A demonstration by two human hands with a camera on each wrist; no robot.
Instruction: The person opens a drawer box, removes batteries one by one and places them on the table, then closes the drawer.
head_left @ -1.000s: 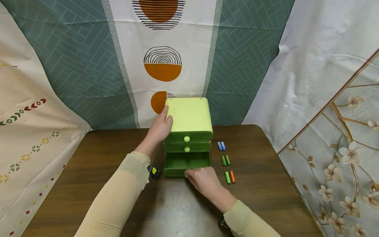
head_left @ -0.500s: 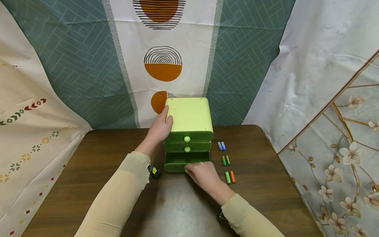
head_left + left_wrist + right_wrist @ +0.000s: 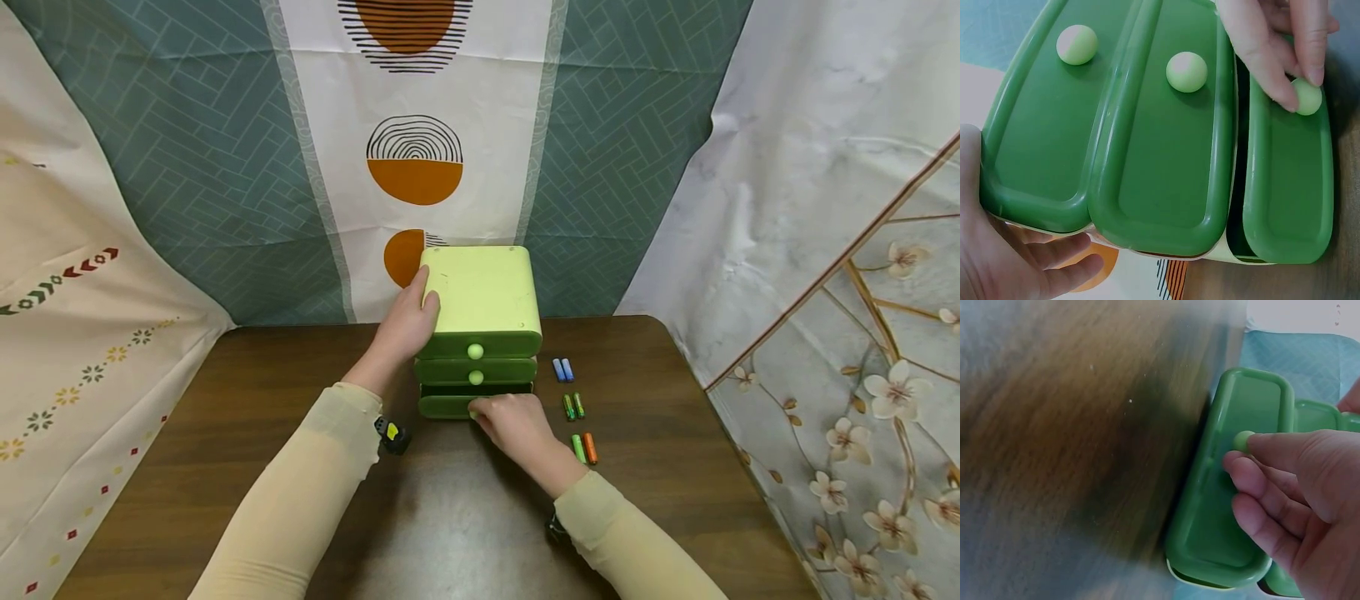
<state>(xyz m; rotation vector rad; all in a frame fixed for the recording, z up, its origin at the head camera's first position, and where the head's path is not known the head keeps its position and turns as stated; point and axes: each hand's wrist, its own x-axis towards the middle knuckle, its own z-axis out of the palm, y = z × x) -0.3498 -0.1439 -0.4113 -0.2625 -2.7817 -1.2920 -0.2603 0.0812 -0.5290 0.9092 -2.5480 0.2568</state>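
Note:
A small drawer cabinet has a pale yellow-green top and three green drawers with round knobs. My left hand steadies its left side, thumb over the top edge; in the left wrist view the fingers lie fairly straight along the side. My right hand pinches the bottom drawer's knob between thumb and fingertips. That bottom drawer stands slightly out, with a dark gap above its front. The middle drawer and top drawer are closed.
Batteries lie in pairs on the wooden table right of the cabinet: blue batteries, small green batteries, then a light green battery beside an orange battery. A patterned cloth hangs behind.
My right hand has pushed the bottom drawer inward, away from me, so much less of its inside shows. The left hand has stayed in place on the cabinet.

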